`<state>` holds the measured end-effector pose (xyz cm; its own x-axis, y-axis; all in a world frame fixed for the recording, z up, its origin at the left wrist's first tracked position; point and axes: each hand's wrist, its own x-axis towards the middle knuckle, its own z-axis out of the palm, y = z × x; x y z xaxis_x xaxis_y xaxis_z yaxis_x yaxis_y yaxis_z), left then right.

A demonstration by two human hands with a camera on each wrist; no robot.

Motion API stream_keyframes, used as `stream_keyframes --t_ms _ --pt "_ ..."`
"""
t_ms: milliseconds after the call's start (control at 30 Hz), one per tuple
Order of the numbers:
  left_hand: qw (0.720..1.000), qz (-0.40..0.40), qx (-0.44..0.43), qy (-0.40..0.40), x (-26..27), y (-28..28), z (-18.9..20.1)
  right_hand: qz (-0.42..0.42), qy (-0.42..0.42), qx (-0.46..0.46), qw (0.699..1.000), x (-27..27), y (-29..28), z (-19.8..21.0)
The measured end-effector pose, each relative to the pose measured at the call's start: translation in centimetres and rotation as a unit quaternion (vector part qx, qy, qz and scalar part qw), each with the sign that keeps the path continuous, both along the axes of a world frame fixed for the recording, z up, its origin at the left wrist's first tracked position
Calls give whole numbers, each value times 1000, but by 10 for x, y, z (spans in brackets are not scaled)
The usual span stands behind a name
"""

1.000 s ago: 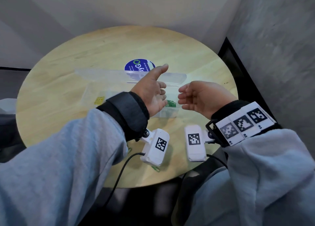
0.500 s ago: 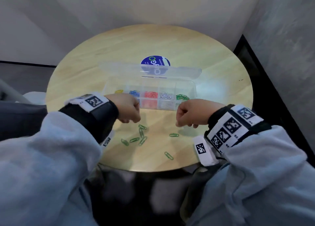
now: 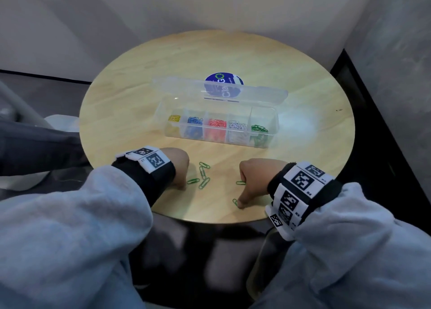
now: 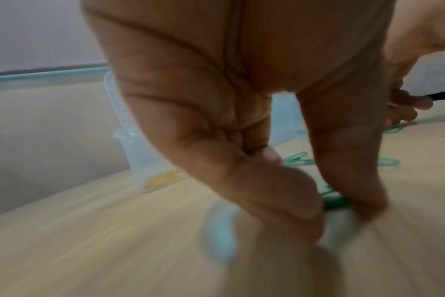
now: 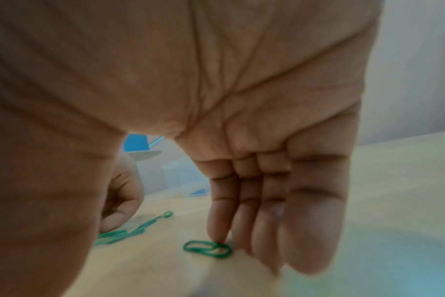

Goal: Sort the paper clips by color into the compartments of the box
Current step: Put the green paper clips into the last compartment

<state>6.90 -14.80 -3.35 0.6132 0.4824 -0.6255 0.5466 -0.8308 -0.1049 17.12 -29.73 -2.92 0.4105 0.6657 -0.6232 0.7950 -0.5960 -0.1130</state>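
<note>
Both your hands have dropped to the surface [image 3: 233, 59] among loose green paper clips [image 3: 204, 175]. Left hand [image 3: 178, 168] pinches one; right hand [image 3: 256, 178], fingers straight, presses another [image 5: 207, 248]. Thin wire may slip before reaching the box [image 3: 221, 126].

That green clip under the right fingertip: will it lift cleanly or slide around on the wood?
The green clip lies flat on the smooth table, so it will probably skate sideways when pushed rather than lift. It is thin bent wire, so likely very light and stiff. With only a fingertip of the right hand on it, dragging it to the table's edge may work better.
</note>
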Motion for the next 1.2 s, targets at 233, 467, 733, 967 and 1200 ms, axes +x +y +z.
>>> stream_keyframes --t_ms 233,467,733,967,1200 --pt "992 16 -70 -104 5 -1 -9 23 -8 23 999 -8 5 -11" --pt "988 20 -81 -132 9 -5 -6 27 -21 18 999 -5 10 -16" --pt "990 -16 -62 -128 15 -10 -11 37 -37 36 998 -2 9 -16" --pt "987 -38 -59 -146 16 -9 -12 30 -14 42 999 -3 11 -16" --pt "991 -64 -46 -108 21 -14 -6 53 -37 27 998 -8 15 -22"
